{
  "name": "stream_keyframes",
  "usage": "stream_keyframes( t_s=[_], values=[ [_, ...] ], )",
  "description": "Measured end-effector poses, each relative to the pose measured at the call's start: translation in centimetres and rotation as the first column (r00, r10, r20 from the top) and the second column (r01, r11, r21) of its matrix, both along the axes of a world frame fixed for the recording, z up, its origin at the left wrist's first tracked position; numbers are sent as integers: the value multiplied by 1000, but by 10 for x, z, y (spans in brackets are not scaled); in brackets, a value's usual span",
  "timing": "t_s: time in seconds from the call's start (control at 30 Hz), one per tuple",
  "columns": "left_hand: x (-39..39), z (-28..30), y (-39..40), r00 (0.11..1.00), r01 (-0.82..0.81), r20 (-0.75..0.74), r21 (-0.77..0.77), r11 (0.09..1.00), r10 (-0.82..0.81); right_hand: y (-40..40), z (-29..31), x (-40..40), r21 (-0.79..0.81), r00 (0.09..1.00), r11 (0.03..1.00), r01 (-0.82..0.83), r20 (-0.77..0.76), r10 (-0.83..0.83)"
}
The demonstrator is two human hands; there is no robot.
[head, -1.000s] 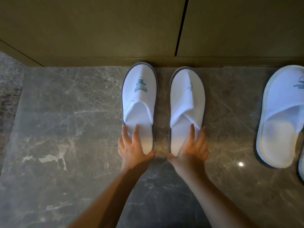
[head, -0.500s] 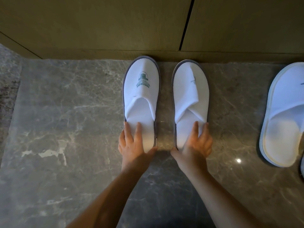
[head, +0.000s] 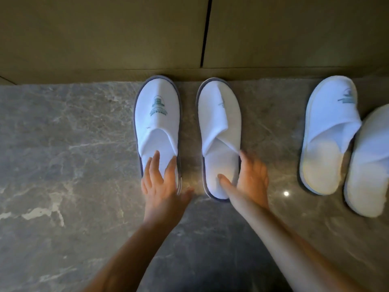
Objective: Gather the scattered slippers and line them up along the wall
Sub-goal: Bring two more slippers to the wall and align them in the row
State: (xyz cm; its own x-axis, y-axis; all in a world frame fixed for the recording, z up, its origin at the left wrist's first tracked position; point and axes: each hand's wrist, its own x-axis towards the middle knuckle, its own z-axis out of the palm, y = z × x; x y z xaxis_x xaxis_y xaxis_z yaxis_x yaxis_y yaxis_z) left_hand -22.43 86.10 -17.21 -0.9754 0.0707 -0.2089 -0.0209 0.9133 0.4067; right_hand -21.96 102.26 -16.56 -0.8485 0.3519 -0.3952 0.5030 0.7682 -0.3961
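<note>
Two white slippers with grey edging stand side by side, toes against the wall (head: pixel 105 39). The left slipper (head: pixel 156 114) carries a green logo; the right slipper (head: pixel 219 123) has a folded upper. My left hand (head: pixel 162 186) lies flat on the left slipper's heel, fingers spread. My right hand (head: pixel 250 182) sits at the right slipper's heel, slid to its right edge, thumb on the insole, fingers blurred. Another white slipper (head: pixel 330 131) with a logo lies to the right, tilted, and a fourth slipper (head: pixel 370 165) overlaps it at the frame's right edge.
The floor (head: pixel 63 154) is grey veined marble. The wall is olive panelling with a dark vertical seam (head: pixel 206 32) above the pair. A light reflection (head: pixel 286 193) shines on the floor between the two pairs.
The pair has been pushed up against the wall. My right hand has slid off the insole toward the slipper's right edge. The view has shifted right, showing a fourth slipper.
</note>
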Motion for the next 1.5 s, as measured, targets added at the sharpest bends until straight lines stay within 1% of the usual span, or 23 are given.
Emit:
stream_keyframes(
  t_s=[0.03,0.07,0.1,0.17,0.23,0.27,0.33,0.4,0.47,0.6,0.7,0.77,0.83,0.93,1.0,1.1,1.2,1.3,1.4,1.5],
  values=[
    [-2,6,9,997,67,-30,7,998,-66,12,8,2,12,1000,999,30,-10,-30],
    [-4,11,19,990,139,-19,26,990,-138,25,15,4,28,998,998,62,-17,-61],
    [-7,15,29,976,217,13,55,975,-218,40,21,7,45,995,994,96,-19,-96],
    [-13,15,51,907,387,139,91,917,-397,71,29,16,86,985,981,172,-2,-173],
    [-18,5,69,813,533,261,26,846,-520,101,29,25,133,972,965,227,29,-232],
    [-19,-1,77,780,579,295,-6,815,-552,114,26,29,161,965,955,250,39,-259],
    [-18,-10,87,753,625,303,-57,778,-584,135,20,34,196,941,927,318,54,-334],
    [-17,-17,90,755,638,277,-106,763,-594,147,12,34,178,915,905,385,50,-399],
    [-15,-21,89,765,637,247,-158,754,-595,151,3,32,123,896,892,436,36,-443],
    [-12,-23,90,790,611,191,-173,772,-583,151,-11,26,41,891,890,453,0,-454],
    [-11,-23,91,787,616,201,-202,762,-583,151,-17,23,73,894,892,446,14,-449],
    [-11,-22,91,788,615,206,-195,764,-581,152,-19,22,85,894,892,444,18,-447],
    [-12,-22,91,787,615,209,-185,767,-581,153,-18,22,59,890,889,454,7,-455],
    [-13,-20,91,776,626,257,-200,753,-576,153,-10,24,8,899,900,436,-34,-436],
    [-13,-14,94,780,615,282,-179,768,-559,153,3,27,4,916,917,398,-55,-397],
    [-14,3,107,798,586,240,-100,804,-552,163,35,29,36,922,924,382,-77,-378],
    [-19,29,130,790,597,191,-18,802,-583,186,72,35,71,899,898,433,-106,-425],
    [-24,53,162,767,618,190,36,785,-612,215,98,50,99,861,857,506,-111,-496],
    [-25,64,204,771,593,233,80,802,-593,247,105,65,82,823,822,564,-133,-552],
    [-24,58,256,762,578,275,119,808,-586,279,94,78,73,778,781,621,-177,-602]
  ],
)
